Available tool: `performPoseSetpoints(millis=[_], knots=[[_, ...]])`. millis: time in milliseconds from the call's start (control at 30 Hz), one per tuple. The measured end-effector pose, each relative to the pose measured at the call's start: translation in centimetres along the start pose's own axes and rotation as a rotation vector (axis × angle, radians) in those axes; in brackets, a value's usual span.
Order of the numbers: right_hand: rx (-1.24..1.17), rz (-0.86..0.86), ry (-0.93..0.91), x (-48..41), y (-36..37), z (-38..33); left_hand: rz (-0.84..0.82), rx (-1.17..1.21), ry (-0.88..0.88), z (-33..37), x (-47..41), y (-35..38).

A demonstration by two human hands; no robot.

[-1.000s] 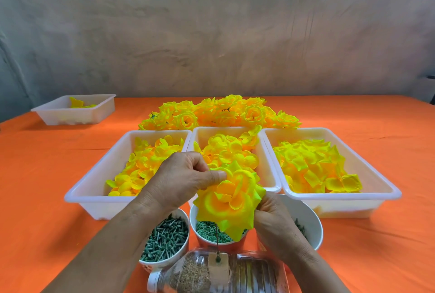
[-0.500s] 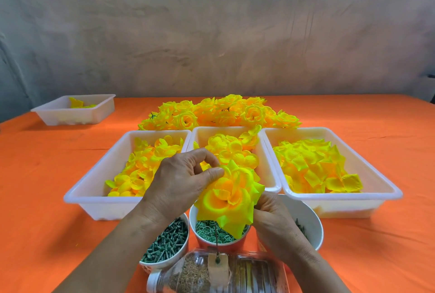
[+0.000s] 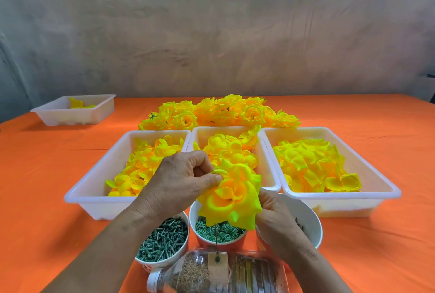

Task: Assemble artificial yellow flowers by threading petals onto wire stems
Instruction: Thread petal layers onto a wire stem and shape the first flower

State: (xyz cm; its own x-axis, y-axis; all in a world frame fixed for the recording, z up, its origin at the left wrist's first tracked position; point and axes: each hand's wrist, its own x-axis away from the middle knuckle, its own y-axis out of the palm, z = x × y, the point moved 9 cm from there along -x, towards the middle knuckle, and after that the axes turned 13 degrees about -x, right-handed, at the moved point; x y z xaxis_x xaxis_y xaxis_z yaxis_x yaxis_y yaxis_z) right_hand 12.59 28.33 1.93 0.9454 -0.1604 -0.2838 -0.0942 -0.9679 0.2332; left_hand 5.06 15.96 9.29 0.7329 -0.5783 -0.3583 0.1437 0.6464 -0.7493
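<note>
Lower centre of the frame: the grip of the left hand (image 3: 179,182) pinches a top petal (image 3: 217,172) of the layered yellow flower (image 3: 233,198); the right hand (image 3: 275,215) grasps its right edge, a thin wire stem (image 3: 215,238) hanging below.

**Inspector:** Item under assembly?

**Assistant:** One flower (image 3: 231,195), yellow with an orange heart and green-tinged outer tips. The layered petals are open, and the face is tilted up and to the left. It is held clear of the tabletop (image 3: 47,175).

**Inspector:** Grip?

**Assistant:** The left hand (image 3: 179,186) pinches a curled petal at the upper left edge. The right hand (image 3: 277,217) holds the right side, its fingertips hidden behind the bloom.

**Inspector:** Stem?

**Assistant:** A thin, dark wire stem (image 3: 215,238) hangs near upright from the underside.

**Inspector:** Stock?

**Assistant:** Three lots of loose petals side by side: left lot (image 3: 146,163), middle lot (image 3: 229,149), right lot (image 3: 310,163). The finished flowers (image 3: 219,112) are heaped behind them.
</note>
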Motion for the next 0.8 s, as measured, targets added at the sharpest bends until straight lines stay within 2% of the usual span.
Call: performPoseSetpoints(millis=[267, 533, 633, 733, 800], knots=[[0.014, -0.002, 0.004, 0.0, 0.0, 0.0, 0.052, -0.059, -0.017, 0.2, 0.3, -0.4], [-0.106, 0.018, 0.04, 0.0, -0.3, 0.8, 0.066, -0.038, -0.009, 0.0, 0.2, -0.1], [-0.092, 0.033, 0.032, 0.0, -0.5, 0.6, 0.018, 0.056, -0.099, -0.7, 0.2, 0.0], [-0.071, 0.036, 0.0, -0.1, -0.5, 0.3, 0.14, 0.158, -0.23, -2.2, 0.3, -1.7], [-0.04, 0.052, -0.029, -0.1, -0.6, 0.0, 0.175, 0.198, -0.25, -2.6, 0.6, -2.4]])
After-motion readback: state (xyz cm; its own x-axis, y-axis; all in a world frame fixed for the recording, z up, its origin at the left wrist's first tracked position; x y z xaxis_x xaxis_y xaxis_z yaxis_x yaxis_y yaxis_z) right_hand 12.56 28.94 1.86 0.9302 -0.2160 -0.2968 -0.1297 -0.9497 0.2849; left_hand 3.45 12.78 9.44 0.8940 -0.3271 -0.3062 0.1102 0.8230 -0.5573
